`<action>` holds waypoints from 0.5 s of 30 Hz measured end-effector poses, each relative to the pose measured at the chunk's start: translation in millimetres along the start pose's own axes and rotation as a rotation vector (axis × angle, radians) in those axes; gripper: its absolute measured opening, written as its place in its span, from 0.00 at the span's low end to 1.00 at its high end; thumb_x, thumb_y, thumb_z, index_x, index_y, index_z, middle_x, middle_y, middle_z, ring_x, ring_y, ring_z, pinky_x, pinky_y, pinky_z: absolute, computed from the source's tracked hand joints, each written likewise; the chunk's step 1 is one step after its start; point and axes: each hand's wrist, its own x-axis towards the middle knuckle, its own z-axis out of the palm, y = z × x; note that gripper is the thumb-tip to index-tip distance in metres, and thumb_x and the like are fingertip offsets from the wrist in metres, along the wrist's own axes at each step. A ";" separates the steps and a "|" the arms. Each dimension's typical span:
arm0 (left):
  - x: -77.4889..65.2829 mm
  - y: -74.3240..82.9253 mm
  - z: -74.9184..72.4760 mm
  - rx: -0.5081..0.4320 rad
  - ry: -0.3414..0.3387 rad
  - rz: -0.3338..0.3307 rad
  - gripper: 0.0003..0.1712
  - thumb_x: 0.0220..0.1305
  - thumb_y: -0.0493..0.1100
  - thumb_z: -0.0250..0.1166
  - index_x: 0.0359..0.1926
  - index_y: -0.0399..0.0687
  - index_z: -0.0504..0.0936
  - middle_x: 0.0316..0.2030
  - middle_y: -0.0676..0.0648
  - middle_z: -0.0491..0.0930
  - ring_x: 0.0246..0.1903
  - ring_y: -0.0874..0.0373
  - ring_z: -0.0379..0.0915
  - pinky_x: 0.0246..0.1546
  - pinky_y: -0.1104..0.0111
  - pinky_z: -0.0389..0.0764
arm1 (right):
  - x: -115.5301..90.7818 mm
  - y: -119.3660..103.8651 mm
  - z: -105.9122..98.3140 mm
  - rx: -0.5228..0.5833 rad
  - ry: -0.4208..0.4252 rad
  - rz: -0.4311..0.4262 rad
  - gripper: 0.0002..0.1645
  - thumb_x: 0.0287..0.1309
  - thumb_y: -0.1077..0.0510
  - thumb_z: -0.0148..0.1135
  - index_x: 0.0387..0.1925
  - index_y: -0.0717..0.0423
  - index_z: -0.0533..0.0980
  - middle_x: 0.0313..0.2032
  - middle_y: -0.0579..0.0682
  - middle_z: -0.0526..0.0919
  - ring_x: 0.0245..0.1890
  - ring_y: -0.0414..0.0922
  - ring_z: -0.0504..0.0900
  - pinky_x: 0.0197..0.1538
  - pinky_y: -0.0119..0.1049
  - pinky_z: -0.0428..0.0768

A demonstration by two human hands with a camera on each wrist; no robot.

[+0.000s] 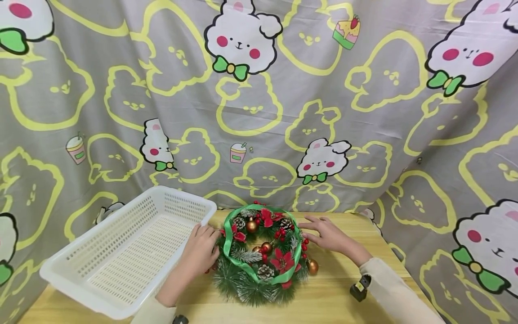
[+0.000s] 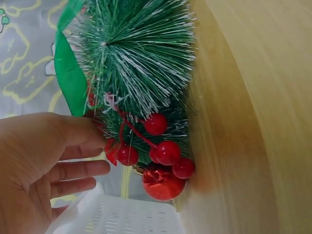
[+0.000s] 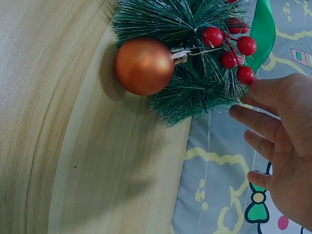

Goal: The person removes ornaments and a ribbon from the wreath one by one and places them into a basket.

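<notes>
Head view: your Christmas wreath (image 1: pixel 265 254) lies flat on the wooden worktop (image 1: pixel 336 297) at the lower centre of the frame, just right of the white basket (image 1: pixel 121 256), whose near corner almost meets the needles. Your left hand (image 1: pixel 202 252) sits at the wreath's left edge, between basket and greenery, fingers loosely bent against the needles but not closed round anything that shows. Your right hand (image 1: pixel 328 234) rests at the upper right of the wreath, fingers straight and spread, tips at the rim. With 1 hand on each side, you bracket the ring, which reads as steadying it or getting ready to lift it evenly.

Left wrist view: your left hand (image 2: pixel 39 165) fills the lower left of the frame, fingers (image 2: pixel 83 170) extended and relaxed, touching a sprig beside the red berries (image 2: pixel 165 151) and a red bauble (image 2: pixel 162 184). The green ribbon (image 2: pixel 70 80) runs up the left side, and the basket rim (image 2: pixel 122 217) shows at the bottom.

Right wrist view: your right hand (image 3: pixel 282 146) is at the right of the frame, fingers (image 3: pixel 256 121) open and released, tips near a berry cluster (image 3: pixel 231 48). A copper bauble (image 3: pixel 145 66) lies on the worktop at upper centre. The patterned cloth (image 3: pixel 219 185) hangs beyond the worktop edge.
</notes>
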 end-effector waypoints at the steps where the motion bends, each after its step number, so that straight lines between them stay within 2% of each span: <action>1: 0.3 -0.6 1.4 0.010 0.002 0.005 0.21 0.47 0.35 0.75 0.45 0.36 0.85 0.41 0.41 0.84 0.49 0.43 0.78 0.65 0.42 0.69 | -0.2 -0.1 0.0 0.002 -0.005 0.007 0.22 0.71 0.53 0.61 0.61 0.56 0.80 0.67 0.67 0.74 0.67 0.64 0.74 0.67 0.70 0.62; 7: 3.1 -3.9 10.9 0.065 0.030 0.049 0.16 0.42 0.30 0.74 0.37 0.39 0.84 0.37 0.42 0.84 0.45 0.44 0.78 0.65 0.40 0.68 | -1.1 0.1 0.3 0.010 -0.018 0.023 0.22 0.71 0.54 0.60 0.62 0.56 0.80 0.68 0.69 0.72 0.63 0.63 0.78 0.67 0.69 0.64; 10: 5.7 -4.7 15.9 0.081 0.059 0.065 0.14 0.43 0.29 0.73 0.35 0.40 0.84 0.35 0.43 0.85 0.42 0.45 0.78 0.64 0.40 0.69 | -0.7 1.2 1.3 0.025 -0.019 0.007 0.21 0.71 0.55 0.60 0.62 0.57 0.80 0.68 0.71 0.71 0.42 0.50 0.88 0.60 0.60 0.74; 11: 6.3 -5.0 17.7 0.083 0.067 0.069 0.14 0.43 0.28 0.73 0.35 0.40 0.84 0.34 0.43 0.85 0.41 0.46 0.78 0.63 0.40 0.69 | -0.5 1.7 1.7 0.027 -0.018 0.000 0.21 0.71 0.56 0.60 0.62 0.57 0.79 0.68 0.72 0.71 0.34 0.44 0.87 0.56 0.57 0.76; 13: 7.6 -5.0 20.0 0.082 0.083 0.073 0.13 0.43 0.28 0.73 0.34 0.41 0.85 0.33 0.44 0.86 0.39 0.46 0.78 0.63 0.40 0.69 | -0.1 2.8 2.6 0.036 -0.021 -0.009 0.21 0.72 0.56 0.60 0.62 0.57 0.79 0.67 0.73 0.71 0.20 0.33 0.77 0.48 0.50 0.76; 15: 8.5 -4.9 21.4 0.080 0.088 0.074 0.12 0.44 0.28 0.73 0.33 0.40 0.85 0.32 0.44 0.86 0.38 0.46 0.79 0.64 0.40 0.69 | 0.2 3.6 3.6 0.042 -0.025 -0.007 0.21 0.72 0.56 0.60 0.62 0.57 0.79 0.67 0.73 0.71 0.16 0.28 0.71 0.46 0.47 0.75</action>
